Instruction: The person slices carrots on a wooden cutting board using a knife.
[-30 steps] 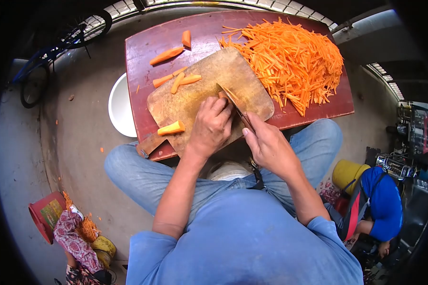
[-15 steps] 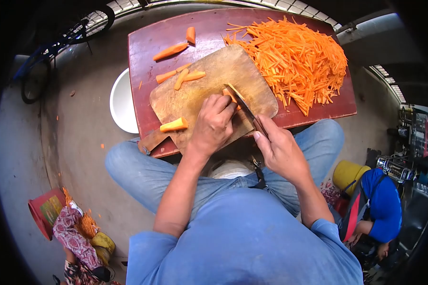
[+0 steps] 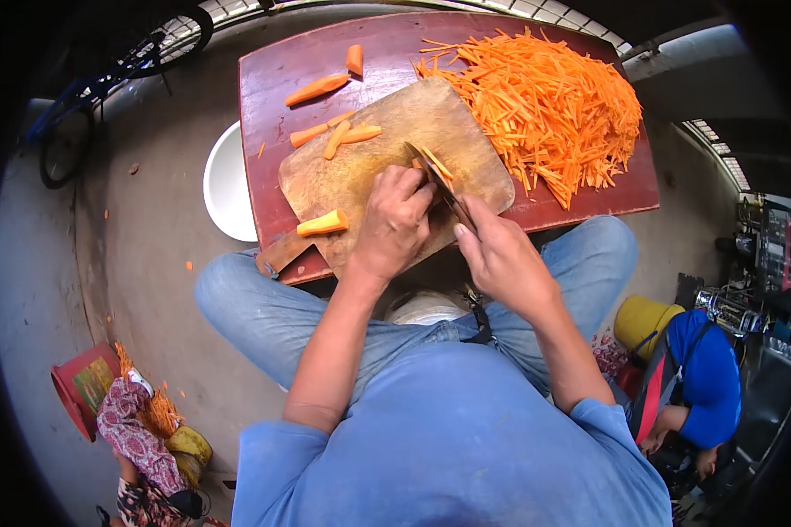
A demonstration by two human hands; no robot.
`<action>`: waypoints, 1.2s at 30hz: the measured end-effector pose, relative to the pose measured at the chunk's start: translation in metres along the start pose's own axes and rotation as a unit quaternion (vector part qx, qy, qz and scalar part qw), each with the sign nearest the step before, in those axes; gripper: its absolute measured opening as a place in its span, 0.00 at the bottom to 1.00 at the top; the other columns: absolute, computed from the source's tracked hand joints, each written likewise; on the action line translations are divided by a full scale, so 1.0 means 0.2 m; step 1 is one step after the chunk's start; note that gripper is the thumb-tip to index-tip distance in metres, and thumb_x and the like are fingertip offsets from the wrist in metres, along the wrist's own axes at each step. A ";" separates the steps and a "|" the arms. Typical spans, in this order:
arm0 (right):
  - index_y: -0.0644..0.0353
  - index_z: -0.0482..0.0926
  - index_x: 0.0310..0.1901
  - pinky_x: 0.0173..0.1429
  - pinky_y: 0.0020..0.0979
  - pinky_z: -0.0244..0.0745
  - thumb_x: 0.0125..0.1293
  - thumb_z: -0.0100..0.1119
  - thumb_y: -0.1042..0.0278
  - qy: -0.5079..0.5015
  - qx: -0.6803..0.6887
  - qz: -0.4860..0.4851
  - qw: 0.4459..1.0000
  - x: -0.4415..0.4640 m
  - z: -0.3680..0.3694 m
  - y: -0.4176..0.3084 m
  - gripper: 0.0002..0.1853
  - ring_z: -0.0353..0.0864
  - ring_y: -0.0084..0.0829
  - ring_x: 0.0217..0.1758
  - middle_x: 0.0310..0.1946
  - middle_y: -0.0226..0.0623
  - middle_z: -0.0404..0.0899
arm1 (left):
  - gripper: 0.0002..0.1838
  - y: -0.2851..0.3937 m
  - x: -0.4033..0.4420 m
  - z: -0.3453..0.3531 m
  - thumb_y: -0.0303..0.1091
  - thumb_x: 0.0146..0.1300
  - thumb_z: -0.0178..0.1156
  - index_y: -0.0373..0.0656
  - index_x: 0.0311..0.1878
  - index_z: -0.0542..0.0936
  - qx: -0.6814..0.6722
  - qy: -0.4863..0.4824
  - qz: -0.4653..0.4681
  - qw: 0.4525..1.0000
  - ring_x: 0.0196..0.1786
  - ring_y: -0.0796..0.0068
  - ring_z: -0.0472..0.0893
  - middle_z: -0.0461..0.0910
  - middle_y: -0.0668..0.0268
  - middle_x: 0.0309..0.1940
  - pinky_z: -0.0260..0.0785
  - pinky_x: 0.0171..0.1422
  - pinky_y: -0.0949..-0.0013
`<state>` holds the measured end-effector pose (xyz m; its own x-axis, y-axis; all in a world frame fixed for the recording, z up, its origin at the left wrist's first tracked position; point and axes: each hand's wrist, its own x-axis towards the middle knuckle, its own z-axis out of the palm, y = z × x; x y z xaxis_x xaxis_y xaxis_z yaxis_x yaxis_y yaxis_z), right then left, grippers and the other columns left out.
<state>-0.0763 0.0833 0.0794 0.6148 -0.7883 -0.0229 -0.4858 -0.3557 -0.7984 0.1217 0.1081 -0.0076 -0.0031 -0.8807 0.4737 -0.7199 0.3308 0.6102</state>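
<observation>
My right hand (image 3: 505,263) is wrapped round the handle of a knife (image 3: 448,195), whose blade slants across the right half of a wooden cutting board (image 3: 466,132). Just left of the blade, my left hand (image 3: 394,220) has its fingers curled down on a carrot (image 3: 417,163), mostly hidden beneath them. Thin carrot sticks (image 3: 440,167) lie along the blade's right side. A peeled carrot chunk (image 3: 322,223) rests near the board's lower left edge, and carrot pieces (image 3: 337,139) lie at its upper left.
Shredded carrot (image 3: 562,114) is heaped on the right of the red table (image 3: 272,79); two more carrot pieces (image 3: 316,89) lie at its far left. A white basin (image 3: 228,189) stands beside the table. Other people sit low at both sides, one in a blue top (image 3: 710,378).
The knife and my right hand have shifted slightly up and left, with the blade now closer to my left fingers. Cut carrot sticks now show on the blade's right side.
</observation>
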 end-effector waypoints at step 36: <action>0.66 0.73 0.63 0.52 0.60 0.77 0.83 0.58 0.72 0.000 0.006 0.005 1.000 0.03 0.03 0.01 0.13 0.84 0.73 0.52 0.43 0.67 0.83 | 0.16 0.01 -0.03 0.00 0.20 0.54 0.66 0.42 0.47 0.90 0.075 0.039 0.010 0.996 0.54 0.59 0.85 0.88 0.64 0.48 0.67 0.68 0.51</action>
<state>-0.0708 0.0808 0.0735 0.6101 -0.7917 -0.0322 -0.4851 -0.3410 -0.8052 0.1209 0.1130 -0.0093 0.0320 -0.8435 0.5361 -0.8159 0.2878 0.5015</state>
